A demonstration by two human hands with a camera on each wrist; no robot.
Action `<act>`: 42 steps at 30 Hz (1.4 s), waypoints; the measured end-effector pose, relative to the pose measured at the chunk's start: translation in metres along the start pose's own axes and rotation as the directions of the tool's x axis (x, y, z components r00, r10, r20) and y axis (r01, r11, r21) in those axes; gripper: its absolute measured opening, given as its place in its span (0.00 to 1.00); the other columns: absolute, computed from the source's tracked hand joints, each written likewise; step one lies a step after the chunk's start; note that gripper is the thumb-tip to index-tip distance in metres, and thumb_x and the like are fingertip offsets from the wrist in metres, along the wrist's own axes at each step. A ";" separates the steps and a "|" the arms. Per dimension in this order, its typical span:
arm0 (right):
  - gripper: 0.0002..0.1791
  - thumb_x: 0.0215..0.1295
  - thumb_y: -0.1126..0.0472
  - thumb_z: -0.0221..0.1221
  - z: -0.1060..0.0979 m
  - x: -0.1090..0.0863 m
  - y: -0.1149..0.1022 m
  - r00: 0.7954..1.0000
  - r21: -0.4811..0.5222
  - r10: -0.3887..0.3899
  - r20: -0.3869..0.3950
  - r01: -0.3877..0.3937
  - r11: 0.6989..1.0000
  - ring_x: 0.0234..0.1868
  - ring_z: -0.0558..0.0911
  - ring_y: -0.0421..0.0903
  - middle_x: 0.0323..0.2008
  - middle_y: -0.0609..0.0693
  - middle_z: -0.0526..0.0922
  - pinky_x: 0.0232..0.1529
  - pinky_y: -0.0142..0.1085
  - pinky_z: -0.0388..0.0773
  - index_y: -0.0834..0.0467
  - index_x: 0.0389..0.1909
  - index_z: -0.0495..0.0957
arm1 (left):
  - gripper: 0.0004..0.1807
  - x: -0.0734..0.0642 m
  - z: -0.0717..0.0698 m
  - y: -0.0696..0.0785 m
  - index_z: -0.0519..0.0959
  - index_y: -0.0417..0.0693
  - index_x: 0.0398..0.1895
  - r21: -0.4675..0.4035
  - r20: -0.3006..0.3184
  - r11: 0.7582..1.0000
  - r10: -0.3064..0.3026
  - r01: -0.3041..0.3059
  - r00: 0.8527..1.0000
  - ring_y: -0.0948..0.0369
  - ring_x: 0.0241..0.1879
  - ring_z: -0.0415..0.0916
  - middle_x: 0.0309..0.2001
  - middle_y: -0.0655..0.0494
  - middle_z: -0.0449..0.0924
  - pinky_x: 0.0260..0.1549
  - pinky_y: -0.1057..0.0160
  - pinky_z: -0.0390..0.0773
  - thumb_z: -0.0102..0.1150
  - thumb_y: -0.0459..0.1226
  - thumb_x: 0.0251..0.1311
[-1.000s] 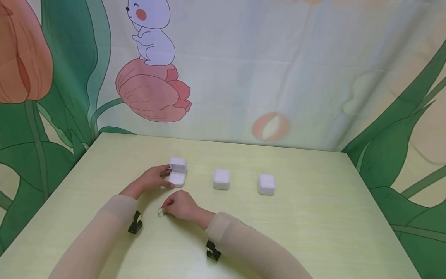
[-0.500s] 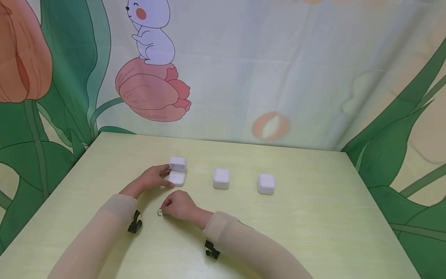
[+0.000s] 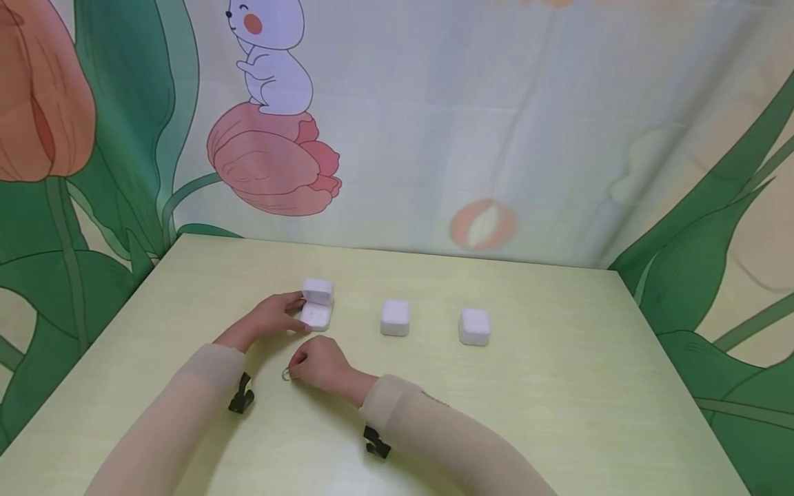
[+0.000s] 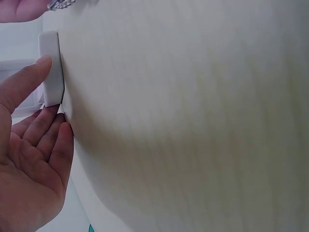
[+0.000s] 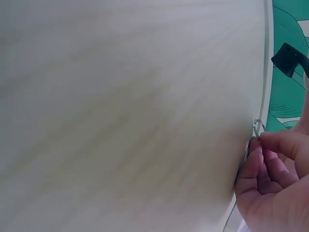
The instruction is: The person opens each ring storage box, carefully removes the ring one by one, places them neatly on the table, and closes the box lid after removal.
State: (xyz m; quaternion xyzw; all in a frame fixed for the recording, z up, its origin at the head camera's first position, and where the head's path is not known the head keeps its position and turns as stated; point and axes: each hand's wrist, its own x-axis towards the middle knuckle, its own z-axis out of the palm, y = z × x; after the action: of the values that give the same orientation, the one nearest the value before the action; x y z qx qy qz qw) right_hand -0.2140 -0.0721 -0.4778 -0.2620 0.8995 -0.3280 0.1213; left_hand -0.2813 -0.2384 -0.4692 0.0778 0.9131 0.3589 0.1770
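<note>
An opened white ring box (image 3: 317, 316) stands on the table, lid up toward the back. My left hand (image 3: 268, 319) holds it from the left, with the thumb against its front and the other fingers along its side, as the left wrist view shows. In front of the box, my right hand (image 3: 324, 365) pinches a silver ring (image 5: 259, 128) between thumb and fingertips, low over the tabletop. Small stones glint along the band. The tip of the same ring shows at the top of the left wrist view, beside the right hand's fingers.
Two closed white ring boxes, a middle one (image 3: 394, 318) and a right one (image 3: 474, 327), stand in a row to the right of the opened one. A pale yellow table (image 3: 558, 386) lies under everything. Behind it hangs a printed curtain (image 3: 403, 138).
The ring has turned a little in my right fingers, and its loop looks narrower. The right forearm has shifted slightly left. My left hand and the boxes keep their places.
</note>
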 end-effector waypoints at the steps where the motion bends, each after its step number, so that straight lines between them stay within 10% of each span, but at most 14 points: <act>1: 0.06 0.61 0.65 0.66 0.000 0.000 0.000 1.000 -0.003 -0.001 0.001 0.001 1.000 0.22 0.72 0.29 0.27 0.49 0.92 0.29 0.18 0.68 0.60 0.29 0.91 | 0.48 0.000 0.000 0.000 0.52 0.26 0.78 -0.001 0.001 1.000 -0.003 0.003 1.000 0.36 0.78 0.53 0.75 0.31 0.60 0.77 0.37 0.57 0.67 0.36 0.63; 42: 0.06 0.56 0.65 0.69 0.000 0.003 -0.002 0.997 0.024 0.074 0.020 -0.075 0.997 0.17 0.69 0.31 0.25 0.52 0.91 0.21 0.21 0.63 0.62 0.24 0.90 | 0.47 -0.001 0.001 0.002 0.52 0.28 0.78 0.000 -0.006 1.000 -0.022 0.022 1.000 0.36 0.79 0.53 0.75 0.32 0.61 0.77 0.37 0.56 0.67 0.37 0.63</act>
State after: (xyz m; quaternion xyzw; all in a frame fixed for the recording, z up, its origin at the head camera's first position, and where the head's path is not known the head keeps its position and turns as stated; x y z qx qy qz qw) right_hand -0.2160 -0.0756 -0.4766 -0.2299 0.9033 -0.3319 0.1453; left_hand -0.2801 -0.2368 -0.4687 0.0669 0.9145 0.3571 0.1779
